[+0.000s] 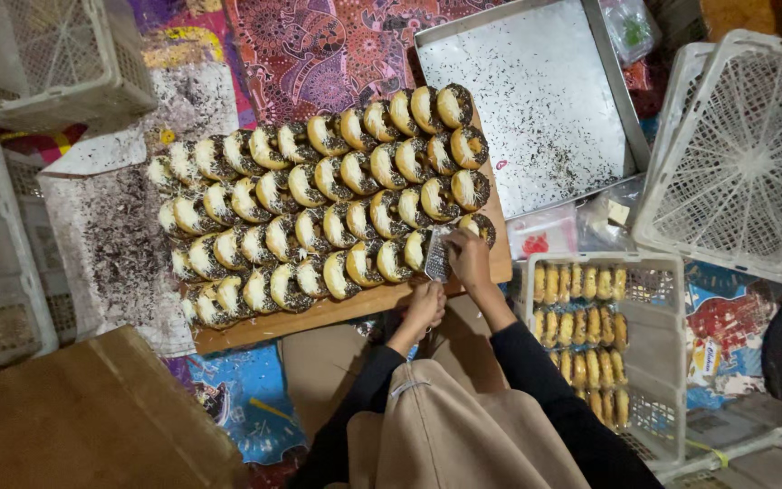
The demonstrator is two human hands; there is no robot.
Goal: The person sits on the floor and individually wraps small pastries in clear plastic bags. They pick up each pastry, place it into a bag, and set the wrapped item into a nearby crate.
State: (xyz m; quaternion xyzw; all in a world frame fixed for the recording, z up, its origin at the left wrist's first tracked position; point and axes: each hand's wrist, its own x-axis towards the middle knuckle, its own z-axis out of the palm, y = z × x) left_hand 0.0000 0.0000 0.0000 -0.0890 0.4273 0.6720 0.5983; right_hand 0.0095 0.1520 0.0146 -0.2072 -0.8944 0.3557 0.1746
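Observation:
Several rows of split doughnuts [319, 208] topped with dark sprinkles and pale cream stand tilted on a wooden board [319, 315]. My right hand [469, 258] holds a small metal grater [437, 254] over the doughnuts at the board's near right corner. My left hand [424, 304] rests with curled fingers on the board's front edge, just below the grater. I cannot tell whether it holds anything. Both arms are in dark sleeves.
A large metal tray [545, 109] dusted with sprinkles lies at the back right. A white plastic crate [653, 362] holding rows of filled pastries [581, 321] stands at my right, and an upturned crate [739, 154] beyond it. More crates [2, 254] stand left. A cardboard box [83, 417] sits near left.

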